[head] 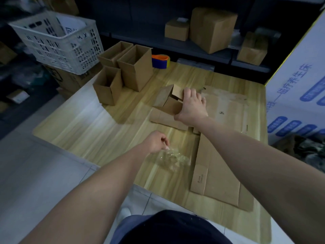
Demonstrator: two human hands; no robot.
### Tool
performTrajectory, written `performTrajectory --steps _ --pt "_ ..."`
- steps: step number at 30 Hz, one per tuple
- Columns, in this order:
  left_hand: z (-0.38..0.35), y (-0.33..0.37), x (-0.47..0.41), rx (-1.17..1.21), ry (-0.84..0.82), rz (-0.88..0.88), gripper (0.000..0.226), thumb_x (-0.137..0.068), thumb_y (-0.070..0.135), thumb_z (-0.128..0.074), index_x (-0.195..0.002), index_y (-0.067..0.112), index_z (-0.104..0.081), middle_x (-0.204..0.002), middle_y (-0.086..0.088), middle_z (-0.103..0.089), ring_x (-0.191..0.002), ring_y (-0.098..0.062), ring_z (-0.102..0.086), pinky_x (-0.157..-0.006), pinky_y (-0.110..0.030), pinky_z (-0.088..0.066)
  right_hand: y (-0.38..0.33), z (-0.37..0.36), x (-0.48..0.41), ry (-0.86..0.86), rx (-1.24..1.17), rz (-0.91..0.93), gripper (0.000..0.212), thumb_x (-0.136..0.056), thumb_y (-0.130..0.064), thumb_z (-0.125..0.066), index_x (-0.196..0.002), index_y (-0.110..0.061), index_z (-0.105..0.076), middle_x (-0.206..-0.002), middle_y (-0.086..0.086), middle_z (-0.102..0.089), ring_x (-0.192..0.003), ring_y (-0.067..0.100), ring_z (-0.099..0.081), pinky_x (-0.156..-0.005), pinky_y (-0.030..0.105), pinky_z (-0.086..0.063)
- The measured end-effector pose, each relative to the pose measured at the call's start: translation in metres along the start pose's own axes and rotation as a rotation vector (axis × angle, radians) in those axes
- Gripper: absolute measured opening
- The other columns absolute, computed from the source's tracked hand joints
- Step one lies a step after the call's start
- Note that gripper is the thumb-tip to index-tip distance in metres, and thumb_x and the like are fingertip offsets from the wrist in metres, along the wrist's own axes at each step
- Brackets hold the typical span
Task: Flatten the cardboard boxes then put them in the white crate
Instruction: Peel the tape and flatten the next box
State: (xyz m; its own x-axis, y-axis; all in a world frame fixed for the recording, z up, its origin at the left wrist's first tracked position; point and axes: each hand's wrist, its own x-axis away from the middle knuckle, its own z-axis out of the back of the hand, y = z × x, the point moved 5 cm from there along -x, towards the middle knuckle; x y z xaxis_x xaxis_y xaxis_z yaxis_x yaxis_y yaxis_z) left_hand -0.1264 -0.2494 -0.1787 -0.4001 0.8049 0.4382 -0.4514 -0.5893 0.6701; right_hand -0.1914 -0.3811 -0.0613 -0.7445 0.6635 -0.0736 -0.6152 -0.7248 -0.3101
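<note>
- Three open-topped brown cardboard boxes (135,67) stand upright in a cluster at the far left of the pale wood-grain surface (88,129), touching one another; what shows of their insides is bare.
- Beyond the surface's left corner, a white perforated plastic crate (58,41) sits on a printed brown carton (70,80) and holds a white printed sheet (70,25) leaning towards its back wall.
- A half-collapsed brown cardboard box (167,101) lies mid-surface with its flaps splayed and walls skewed, resting on a small flattened cardboard piece (163,118).
- The right hand (191,104) covers that box. Its grip curls over the top, with fingers on the far flap and thumb against the near side.
- The left hand (155,142) hangs near the front edge, its grip pinching a crumpled wad of clear glossy tape (168,159) that rests on the wood.
- Large flattened brown cardboard sheets (219,173), matte and creased, overlap along the right side of the surface.
- A blue and orange tape roll (161,61) sits just behind the upright boxes.
- Sealed brown cardboard boxes (212,29) rest on a dark shelf (175,44) behind.
</note>
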Motion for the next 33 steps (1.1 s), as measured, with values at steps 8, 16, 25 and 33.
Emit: performTrajectory --steps 8,16,25,33 --pt "-0.008 -0.004 -0.003 -0.066 -0.044 0.068 0.028 -0.073 0.045 -0.075 -0.077 0.019 -0.065 -0.083 0.007 -0.061 -0.083 -0.014 -0.061 -0.073 -0.024 -0.046 0.000 -0.004 0.003 -0.014 -0.009 -0.011 0.097 -0.062 -0.036 -0.080 -0.139 -0.014 -0.026 -0.136 0.006 -0.035 -0.132 0.031 -0.030 -0.114 0.054 -0.018" --pt "-0.001 0.008 -0.007 -0.287 0.150 -0.090 0.010 -0.085 0.013 -0.066 -0.080 0.021 -0.065 -0.107 0.000 -0.064 -0.096 -0.018 -0.060 -0.086 -0.026 -0.041 0.003 -0.009 0.002 -0.046 -0.020 -0.027 0.099 -0.061 -0.036 -0.080 -0.140 -0.013 -0.025 -0.136 0.007 -0.035 -0.131 0.031 -0.030 -0.113 0.055 -0.021" --pt "-0.054 -0.010 -0.004 -0.250 -0.308 -0.078 0.017 -0.092 0.023 -0.059 -0.097 0.014 -0.071 -0.106 -0.002 -0.068 -0.099 -0.017 -0.061 -0.087 -0.029 -0.044 0.008 -0.013 0.003 -0.053 -0.033 -0.024 0.093 -0.061 -0.036 -0.080 -0.135 -0.013 -0.029 -0.133 0.006 -0.036 -0.127 0.031 -0.034 -0.112 0.053 -0.021" --pt "-0.045 -0.006 0.001 -0.083 -0.471 0.238 0.082 -0.087 0.073 -0.015 -0.121 0.014 -0.061 -0.140 -0.007 -0.048 -0.129 -0.026 -0.042 -0.111 -0.052 -0.026 0.009 -0.014 0.005 -0.075 -0.029 -0.021 0.092 -0.063 -0.036 -0.079 -0.136 -0.013 -0.028 -0.135 0.007 -0.034 -0.127 0.032 -0.033 -0.112 0.052 -0.022"
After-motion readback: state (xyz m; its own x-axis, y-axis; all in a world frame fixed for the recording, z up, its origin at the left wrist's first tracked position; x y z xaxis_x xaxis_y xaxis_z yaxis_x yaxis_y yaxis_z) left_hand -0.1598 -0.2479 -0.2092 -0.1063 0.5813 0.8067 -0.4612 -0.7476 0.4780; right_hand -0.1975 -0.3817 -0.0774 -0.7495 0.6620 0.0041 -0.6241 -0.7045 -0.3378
